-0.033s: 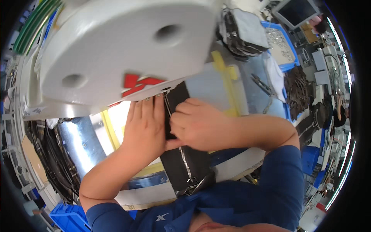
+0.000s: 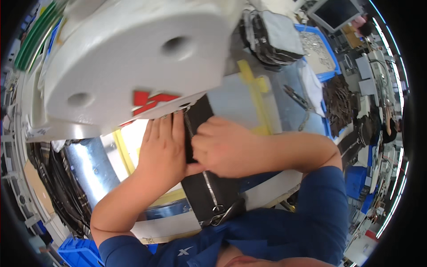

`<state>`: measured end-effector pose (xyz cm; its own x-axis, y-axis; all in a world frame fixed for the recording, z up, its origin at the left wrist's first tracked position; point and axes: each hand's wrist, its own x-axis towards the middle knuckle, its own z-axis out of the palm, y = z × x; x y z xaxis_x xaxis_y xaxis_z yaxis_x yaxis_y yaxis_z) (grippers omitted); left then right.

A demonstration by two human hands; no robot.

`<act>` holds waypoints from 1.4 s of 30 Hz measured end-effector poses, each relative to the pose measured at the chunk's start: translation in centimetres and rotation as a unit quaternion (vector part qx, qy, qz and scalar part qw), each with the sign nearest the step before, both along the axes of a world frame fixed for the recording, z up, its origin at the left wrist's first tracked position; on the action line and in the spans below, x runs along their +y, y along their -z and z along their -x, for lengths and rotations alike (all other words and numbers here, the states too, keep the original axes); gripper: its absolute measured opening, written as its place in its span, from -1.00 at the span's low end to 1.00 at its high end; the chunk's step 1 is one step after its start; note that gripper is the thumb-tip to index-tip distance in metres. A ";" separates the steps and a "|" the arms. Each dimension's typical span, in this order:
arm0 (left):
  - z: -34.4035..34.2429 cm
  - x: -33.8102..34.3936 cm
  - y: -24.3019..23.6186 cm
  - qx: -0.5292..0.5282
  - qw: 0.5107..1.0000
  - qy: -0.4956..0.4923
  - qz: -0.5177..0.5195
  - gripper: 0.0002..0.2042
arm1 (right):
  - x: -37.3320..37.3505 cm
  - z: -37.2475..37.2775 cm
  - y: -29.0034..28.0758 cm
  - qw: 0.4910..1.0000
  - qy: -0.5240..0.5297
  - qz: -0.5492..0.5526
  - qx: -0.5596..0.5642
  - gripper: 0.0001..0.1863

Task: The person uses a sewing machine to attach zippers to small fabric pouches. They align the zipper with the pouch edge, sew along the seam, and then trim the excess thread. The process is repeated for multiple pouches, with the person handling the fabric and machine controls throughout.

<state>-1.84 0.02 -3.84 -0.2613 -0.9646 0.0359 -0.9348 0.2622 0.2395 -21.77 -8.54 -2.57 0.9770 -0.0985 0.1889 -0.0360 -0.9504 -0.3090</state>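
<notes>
— Left hand (image 2: 162,149) first: what is it doing?

— It lies flat, fingers straight and together, pressing down on the left edge of a black fabric panel with a silver metal zipper (image 2: 209,187), gripping nothing.

— Where is that panel?

— On the pale worktable (image 2: 240,100), running from under the white sewing machine head (image 2: 129,62) toward the person's chest, between both hands.

— And the right hand (image 2: 224,151)?

— Curled loosely over the panel's right side, fingertips down beside the zipper teeth; whether it pinches the fabric cannot be told.

— Further right?

— A stack of dark fabric pieces (image 2: 269,35) and a blue plastic bin (image 2: 318,49).
</notes>
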 end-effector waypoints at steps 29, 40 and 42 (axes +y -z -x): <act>-2.4 1.3 0.3 0.215 0.958 -0.029 0.186 -0.58 | -9.0 8.1 -8.8 0.882 0.402 0.160 -0.186 -0.91; -1.7 1.1 -0.4 0.277 0.956 -0.079 0.059 -0.61 | -2.7 2.6 -3.0 0.976 0.203 -0.079 -0.030 -0.73; -1.5 1.0 -0.1 0.280 0.955 -0.054 0.079 -0.59 | -3.2 2.9 -2.8 0.971 0.193 -0.136 0.023 -0.73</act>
